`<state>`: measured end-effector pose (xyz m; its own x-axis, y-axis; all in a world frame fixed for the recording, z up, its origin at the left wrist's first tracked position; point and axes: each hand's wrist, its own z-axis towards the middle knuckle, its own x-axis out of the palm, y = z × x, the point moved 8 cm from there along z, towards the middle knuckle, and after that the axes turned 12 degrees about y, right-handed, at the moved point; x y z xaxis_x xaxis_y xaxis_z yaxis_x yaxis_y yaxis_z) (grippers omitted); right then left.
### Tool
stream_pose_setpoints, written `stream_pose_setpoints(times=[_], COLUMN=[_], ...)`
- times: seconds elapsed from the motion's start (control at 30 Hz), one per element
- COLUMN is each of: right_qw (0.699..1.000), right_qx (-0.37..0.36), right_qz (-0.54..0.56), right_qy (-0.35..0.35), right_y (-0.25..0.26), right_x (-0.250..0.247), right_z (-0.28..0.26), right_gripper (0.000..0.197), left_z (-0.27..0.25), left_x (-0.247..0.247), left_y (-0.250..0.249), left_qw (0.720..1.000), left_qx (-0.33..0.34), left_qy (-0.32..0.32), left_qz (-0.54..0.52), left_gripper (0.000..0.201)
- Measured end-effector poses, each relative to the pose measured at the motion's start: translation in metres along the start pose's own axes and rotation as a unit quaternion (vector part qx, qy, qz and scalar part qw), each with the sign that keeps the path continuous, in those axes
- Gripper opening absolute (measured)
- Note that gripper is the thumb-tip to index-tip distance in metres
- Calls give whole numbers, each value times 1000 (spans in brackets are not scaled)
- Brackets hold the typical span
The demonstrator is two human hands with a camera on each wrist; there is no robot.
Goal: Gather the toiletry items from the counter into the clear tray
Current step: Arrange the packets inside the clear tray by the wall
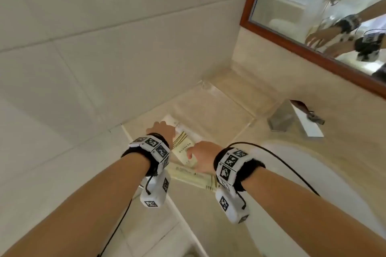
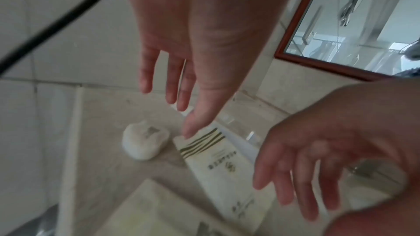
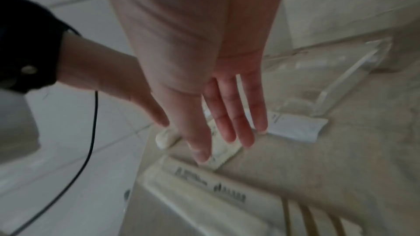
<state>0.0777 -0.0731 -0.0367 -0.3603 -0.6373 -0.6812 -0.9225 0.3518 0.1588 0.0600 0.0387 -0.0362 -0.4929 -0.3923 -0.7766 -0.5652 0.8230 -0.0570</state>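
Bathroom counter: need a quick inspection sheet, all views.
Surface: beige stone counter, sink basin at right.
Job's things: clear tray looks empty; striped sachet, long box, round wrapped soap and flat white packet all outside the tray, on the counter.
Clutter: nothing seen.
Hands: left hand and right hand both open, fingers straight, over the sachet.
Cables: black wrist cable over the basin.
Surroundings: chrome tap, wood-framed mirror, tiled wall.
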Motion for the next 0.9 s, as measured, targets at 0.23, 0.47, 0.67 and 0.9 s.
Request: stream_pose_setpoints(times=[0.23, 0.47, 0.67, 0.9], right_qw=[994, 992, 992, 992], right_qx=[-33, 14, 33, 65], right_qz=[-103, -123, -121, -100], right_qy=[-1, 7, 10, -36], right_y=[25, 34, 37, 9], right_x=[17, 26, 25, -15], right_z=[19, 29, 30, 3], right_gripper=[50, 54, 57, 60], left_z=[9, 11, 9, 4], left_x=[29, 32, 23, -42], left_y=[20, 23, 31, 36], left_qw=[999, 1000, 1000, 997], left_qx=[-29, -11, -3, -7], left_qy=[15, -2, -10, -71], left_qz=[-14, -27, -22, -33], left_gripper=[40, 41, 44, 44])
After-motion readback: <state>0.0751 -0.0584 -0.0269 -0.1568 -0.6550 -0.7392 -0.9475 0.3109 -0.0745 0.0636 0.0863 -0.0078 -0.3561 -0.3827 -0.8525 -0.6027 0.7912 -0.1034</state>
